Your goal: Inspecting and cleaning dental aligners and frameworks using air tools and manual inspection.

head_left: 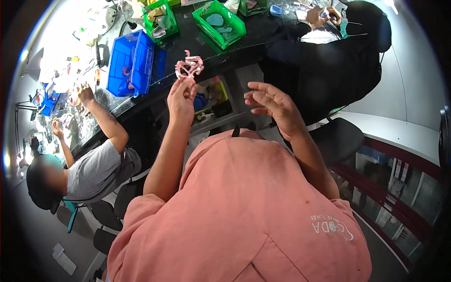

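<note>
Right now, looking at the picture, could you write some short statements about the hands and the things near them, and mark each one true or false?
1. The left hand holds up a pink dental piece. True.
2. The right hand grips a green bin. False: it is open and holds nothing; the green bin stands on the dark counter.
3. A blue tray lies on the counter. True.
4. The person wears a grey shirt. False: the shirt is salmon pink; a co-worker wears grey.
</note>
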A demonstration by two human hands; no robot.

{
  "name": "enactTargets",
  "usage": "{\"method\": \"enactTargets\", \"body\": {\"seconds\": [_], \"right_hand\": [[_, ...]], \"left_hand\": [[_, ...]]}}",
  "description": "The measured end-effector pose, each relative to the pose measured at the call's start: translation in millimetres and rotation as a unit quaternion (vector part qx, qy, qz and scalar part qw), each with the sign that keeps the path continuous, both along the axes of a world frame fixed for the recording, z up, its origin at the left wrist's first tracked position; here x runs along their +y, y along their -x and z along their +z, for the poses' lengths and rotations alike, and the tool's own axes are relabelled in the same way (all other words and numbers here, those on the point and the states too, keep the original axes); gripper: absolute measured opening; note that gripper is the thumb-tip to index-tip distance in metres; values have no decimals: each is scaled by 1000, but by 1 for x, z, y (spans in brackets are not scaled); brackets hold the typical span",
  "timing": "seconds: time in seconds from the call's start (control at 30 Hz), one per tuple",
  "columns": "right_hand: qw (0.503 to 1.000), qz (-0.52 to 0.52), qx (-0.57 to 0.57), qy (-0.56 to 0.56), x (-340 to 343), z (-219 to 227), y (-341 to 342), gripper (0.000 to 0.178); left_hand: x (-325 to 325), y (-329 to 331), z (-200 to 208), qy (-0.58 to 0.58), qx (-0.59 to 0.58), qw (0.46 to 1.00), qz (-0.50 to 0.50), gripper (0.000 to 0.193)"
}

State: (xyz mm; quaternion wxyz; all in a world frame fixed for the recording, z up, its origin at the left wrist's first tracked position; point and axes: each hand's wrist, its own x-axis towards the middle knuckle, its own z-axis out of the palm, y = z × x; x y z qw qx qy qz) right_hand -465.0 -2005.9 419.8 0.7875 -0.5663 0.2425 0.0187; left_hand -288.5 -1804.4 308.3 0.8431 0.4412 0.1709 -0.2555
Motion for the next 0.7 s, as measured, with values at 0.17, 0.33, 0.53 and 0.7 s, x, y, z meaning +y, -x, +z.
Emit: {"method": "enactTargets", "body": {"seconds": [0.17,0.33,0.53,0.7], "right_hand": [[996,65,52,17,7,-28,12,45],[987,96,84,102,9,-62,26,40],[961,79,185,190,-6,-123,72,43],[882,127,322,320,-10,-169,129,43]], "left_hand": [[-2,-52,-42,-145,-97,984,-28,37],[23,-46,-57,-360,-299,881,73,45],[70,18,-115,-324,-190,925,-58,24],[87,39,-202,-417,-142,861,-253,21]]}}
